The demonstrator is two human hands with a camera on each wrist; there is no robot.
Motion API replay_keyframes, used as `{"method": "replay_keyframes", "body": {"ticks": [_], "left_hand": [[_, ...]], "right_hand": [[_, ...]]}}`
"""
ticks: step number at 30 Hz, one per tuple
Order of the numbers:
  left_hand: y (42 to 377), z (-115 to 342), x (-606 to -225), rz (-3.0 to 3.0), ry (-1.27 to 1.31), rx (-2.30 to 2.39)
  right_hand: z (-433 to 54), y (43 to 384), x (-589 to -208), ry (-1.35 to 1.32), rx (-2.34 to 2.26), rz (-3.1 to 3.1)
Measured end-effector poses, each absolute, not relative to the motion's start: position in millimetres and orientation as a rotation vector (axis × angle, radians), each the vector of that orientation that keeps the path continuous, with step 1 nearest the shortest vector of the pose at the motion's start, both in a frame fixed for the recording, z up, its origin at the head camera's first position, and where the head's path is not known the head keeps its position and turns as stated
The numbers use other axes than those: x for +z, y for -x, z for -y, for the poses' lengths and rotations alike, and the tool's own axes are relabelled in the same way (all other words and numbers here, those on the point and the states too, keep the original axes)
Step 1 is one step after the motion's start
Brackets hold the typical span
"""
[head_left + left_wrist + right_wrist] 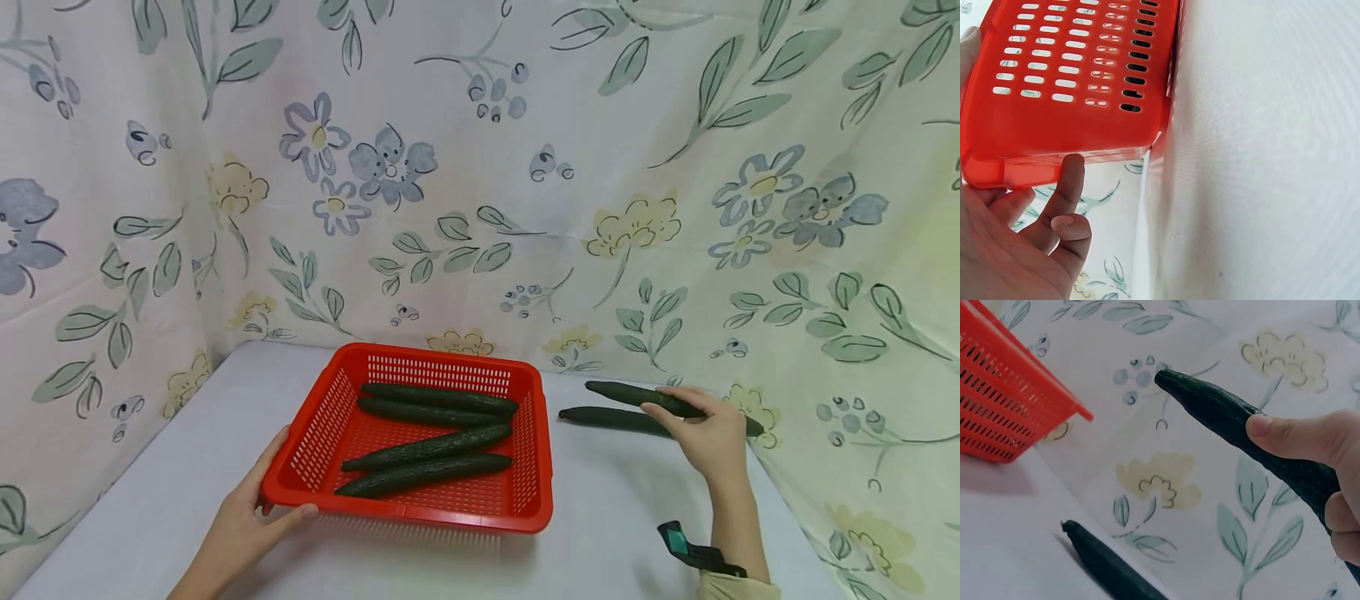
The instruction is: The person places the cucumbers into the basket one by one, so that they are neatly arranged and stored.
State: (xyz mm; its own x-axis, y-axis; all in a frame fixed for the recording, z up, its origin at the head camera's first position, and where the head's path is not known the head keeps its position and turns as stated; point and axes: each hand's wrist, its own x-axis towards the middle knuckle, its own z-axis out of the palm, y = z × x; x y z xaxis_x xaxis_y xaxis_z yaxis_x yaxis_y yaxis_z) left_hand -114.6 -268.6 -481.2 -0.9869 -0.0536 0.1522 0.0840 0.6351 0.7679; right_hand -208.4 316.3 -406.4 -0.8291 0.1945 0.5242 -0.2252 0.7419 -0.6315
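Note:
A red plastic basket (408,517) with slotted walls stands on the table, holding several dark green cucumbers (435,448) laid side by side. At its near left corner my left hand (242,515) grips the rim, thumb along the front and fingers on the left side; the left wrist view shows fingertips against the red wall (1066,128). To the basket's right, my right hand (714,435) pinches a cucumber (1210,403) near its middle, raised above the table. Below it another cucumber (1107,559) lies on the table, partly hidden by the hand in the head view.
The white table (600,517) extends around the basket. Behind and to both sides hangs a flower-patterned cloth (465,167), close to the table's far edge. A dark strap (701,552) circles my right wrist.

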Motion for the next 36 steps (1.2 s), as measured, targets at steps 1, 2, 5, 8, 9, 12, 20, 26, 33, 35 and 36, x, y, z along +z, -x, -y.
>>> {"method": "replay_keyframes", "body": {"ticks": [1,2,5,8,9,12,20,26,33,35,36], "left_hand": [[114.8,268.5,-481.3,2.695,0.024,-1.277],[115.0,268.4,-481.6,2.697,0.022,-1.280],[115.3,268.3,-482.0,2.707,0.017,-1.292],[115.0,268.5,-482.7,2.707,0.015,-1.296],[114.8,268.6,-482.8,2.703,0.018,-1.292],[114.4,269.1,-483.1,2.688,0.026,-1.283],[113.8,268.9,-482.2,2.679,0.033,-1.282],[114.2,268.6,-482.7,2.679,0.035,-1.260],[114.1,268.9,-482.2,2.703,0.022,-1.250],[114.5,268.7,-481.5,2.706,0.024,-1.252],[114.7,268.7,-481.1,2.705,0.026,-1.256]], "right_hand": [[-315.6,207.1,-404.4,-0.026,0.953,2.356],[-315.0,206.0,-402.5,-0.029,0.958,2.347],[-313.7,203.8,-398.5,-0.025,0.972,2.337],[-313.0,203.8,-397.5,-0.017,0.972,2.340],[-312.5,204.2,-397.5,-0.014,0.974,2.340],[-311.0,206.2,-398.5,-0.012,0.972,2.343],[-303.9,210.3,-400.7,-0.008,0.986,2.347],[-293.5,212.8,-404.4,0.027,1.010,2.374],[-272.3,220.1,-410.6,-0.041,0.999,2.389],[-265.0,223.4,-411.6,-0.068,0.990,2.381],[-261.3,225.0,-412.1,-0.080,0.981,2.382]]}}
